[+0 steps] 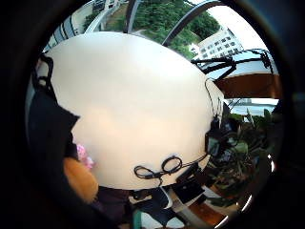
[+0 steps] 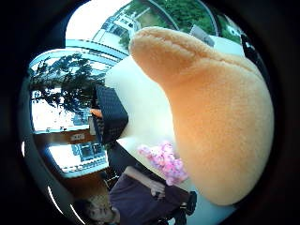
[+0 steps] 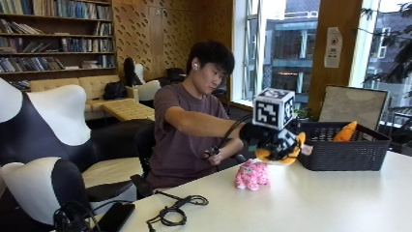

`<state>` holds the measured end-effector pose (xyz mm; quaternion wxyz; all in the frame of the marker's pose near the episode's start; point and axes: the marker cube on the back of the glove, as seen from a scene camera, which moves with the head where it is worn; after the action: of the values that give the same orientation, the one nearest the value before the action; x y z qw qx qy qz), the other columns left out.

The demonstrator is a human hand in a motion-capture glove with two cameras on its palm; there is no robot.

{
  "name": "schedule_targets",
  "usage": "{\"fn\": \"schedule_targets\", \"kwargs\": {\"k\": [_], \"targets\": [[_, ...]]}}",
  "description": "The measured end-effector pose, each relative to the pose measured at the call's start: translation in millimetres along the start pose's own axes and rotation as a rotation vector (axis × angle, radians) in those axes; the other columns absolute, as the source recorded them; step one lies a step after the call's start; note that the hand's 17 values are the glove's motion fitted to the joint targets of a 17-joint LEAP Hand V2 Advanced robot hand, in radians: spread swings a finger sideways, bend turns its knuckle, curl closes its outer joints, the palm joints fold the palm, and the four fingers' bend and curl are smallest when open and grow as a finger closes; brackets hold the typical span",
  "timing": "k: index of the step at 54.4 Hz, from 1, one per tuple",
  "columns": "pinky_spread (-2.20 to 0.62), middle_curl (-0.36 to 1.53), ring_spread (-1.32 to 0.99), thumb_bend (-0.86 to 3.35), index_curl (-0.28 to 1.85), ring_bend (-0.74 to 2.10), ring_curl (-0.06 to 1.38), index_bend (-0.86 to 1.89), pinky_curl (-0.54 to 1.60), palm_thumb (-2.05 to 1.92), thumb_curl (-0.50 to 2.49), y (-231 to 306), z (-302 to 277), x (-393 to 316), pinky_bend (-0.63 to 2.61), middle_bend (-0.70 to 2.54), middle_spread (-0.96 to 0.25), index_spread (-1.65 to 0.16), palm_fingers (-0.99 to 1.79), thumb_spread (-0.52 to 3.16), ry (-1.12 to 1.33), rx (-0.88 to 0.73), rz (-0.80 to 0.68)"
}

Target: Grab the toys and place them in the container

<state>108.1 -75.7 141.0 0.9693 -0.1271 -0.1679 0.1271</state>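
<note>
While raised above the worktop [image 3: 334,193], hand [image 3: 273,140] grips orange plush toy [image 3: 278,155] just left of black basket [image 3: 341,150], pink toy [image 3: 252,174] on worktop below, thumb-side view filled by orange plush.

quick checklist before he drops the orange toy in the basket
1. Orange plush toy held in the gloved right hand: ok, it is lifted off the table.
2. Toy over the black basket: not ok, it hangs beside the basket's near wall, not above the opening.
3. Room in the basket: ok, only one orange toy shows inside.
4. Path to the basket: ok, nothing stands between.
5. Pink plush toy left for later: ok, it sits on the table below the hand.
6. How the fingers sit round the toy: cannot tell.
</note>
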Motion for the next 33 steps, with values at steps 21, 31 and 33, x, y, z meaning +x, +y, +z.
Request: {"fn": "schedule_targets", "kwargs": {"k": [21,31,33], "targets": [[-0.39,0.82,-0.41,0.13,0.4,1.41,0.78,1.05,0.61,0.7,0.97,-21.7,-118.3,-201.3,1.31,1.17,-0.32,-0.48,0.82,0.39,0.165,0.163,-0.324],[-0.38,0.89,-0.41,0.12,0.49,1.47,0.8,1.11,0.65,0.69,1.03,-39.0,-85.5,-323.0,1.36,1.21,-0.32,-0.47,0.75,0.32,0.113,0.124,-0.326],[-0.39,0.9,-0.41,0.12,0.51,1.48,0.8,1.11,0.66,0.7,1.04,-38.3,-73.6,-350.5,1.37,1.22,-0.32,-0.47,0.73,0.31,0.08,0.092,-0.409]]}}
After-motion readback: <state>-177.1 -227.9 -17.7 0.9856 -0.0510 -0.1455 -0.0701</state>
